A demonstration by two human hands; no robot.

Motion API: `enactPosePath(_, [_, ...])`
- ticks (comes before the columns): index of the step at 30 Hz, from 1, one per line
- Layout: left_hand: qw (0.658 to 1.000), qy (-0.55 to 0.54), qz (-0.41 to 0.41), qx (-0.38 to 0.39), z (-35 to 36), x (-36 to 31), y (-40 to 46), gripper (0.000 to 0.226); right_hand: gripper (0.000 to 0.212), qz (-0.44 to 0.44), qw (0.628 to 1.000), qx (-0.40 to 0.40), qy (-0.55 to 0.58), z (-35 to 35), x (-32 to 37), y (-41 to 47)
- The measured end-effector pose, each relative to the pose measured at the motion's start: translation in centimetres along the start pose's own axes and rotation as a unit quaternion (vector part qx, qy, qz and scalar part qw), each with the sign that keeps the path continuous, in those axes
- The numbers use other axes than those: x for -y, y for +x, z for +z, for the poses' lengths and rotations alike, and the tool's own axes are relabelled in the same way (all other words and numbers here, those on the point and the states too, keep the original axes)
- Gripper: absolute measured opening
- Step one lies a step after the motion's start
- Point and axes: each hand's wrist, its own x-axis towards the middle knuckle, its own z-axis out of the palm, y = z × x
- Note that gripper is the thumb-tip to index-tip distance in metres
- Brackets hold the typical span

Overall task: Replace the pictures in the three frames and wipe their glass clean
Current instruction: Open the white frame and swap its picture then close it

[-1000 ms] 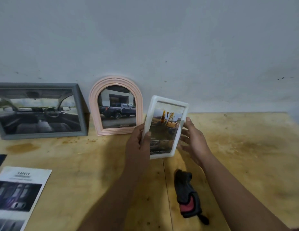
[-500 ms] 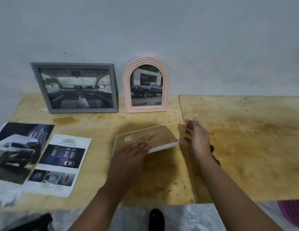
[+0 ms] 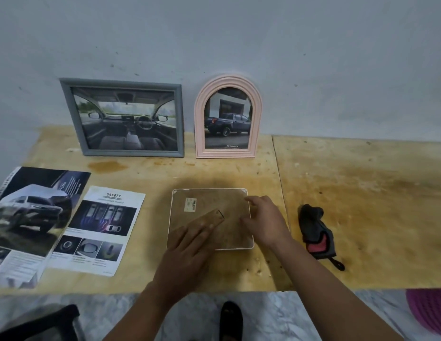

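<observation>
Here, a white frame point(image 3: 235, 239) lies face down on the tabletop point(image 3: 350, 193), near the front edge. The left hand point(image 3: 187, 252) presses flat on its backing, fingers straight; the right hand point(image 3: 265, 221), fingers curled, picks at the right edge.

The surface point(image 3: 362, 205) is bare, stained plywood in two sheets, with a seam running front to back just right of the middle. At its back edge a grey frame point(image 3: 66, 114) and, just beside it, a pink arched frame point(image 3: 257, 119) stand leaning on the wall. A white frame point(image 3: 239, 248) lies face down near the front, brown backing up. To the left lie a safety leaflet point(image 3: 101, 230) and a car brochure point(image 3: 29, 217), overlapping. To the right lies a dark cloth point(image 3: 313, 225) with a red patch.
</observation>
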Motion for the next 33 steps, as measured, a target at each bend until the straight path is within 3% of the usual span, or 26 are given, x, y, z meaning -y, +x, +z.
enactPosePath(7, [0.978, -0.036, -0.198, 0.05, -0.3, 4.8, -0.8, 0.106, 0.069, 0.008, 0.992, 0.038, -0.123, -0.8, 1.5, 2.9])
enactPosePath(13, [0.973, -0.019, -0.229, 0.032, -1.1, 4.5, -0.2, 0.108, 0.07, 0.025, 0.985, 0.047, -0.163, -0.5, 2.3, 4.3])
enactPosePath(18, [0.967, -0.065, -0.242, 0.047, -1.4, 4.7, -0.2, 0.124, 0.073, 0.074, 0.994, 0.048, -0.065, 0.1, 2.0, 5.3])
enactPosePath(23, [0.96, -0.093, -0.262, 0.04, -1.8, 4.6, 0.0, 0.125, 0.05, 0.112, 0.991, 0.028, 0.063, 0.3, 1.8, 6.0])
enactPosePath(28, [0.953, -0.11, -0.277, 0.059, -1.4, 4.6, -0.2, 0.126, 0.051, 0.176, 0.953, 0.045, 0.243, 0.0, 0.9, 6.6])
enactPosePath(33, [0.956, -0.089, -0.275, 0.054, -1.5, 4.6, -0.2, 0.125, 0.036, 0.202, 0.928, 0.06, 0.308, -0.7, 0.6, 6.5])
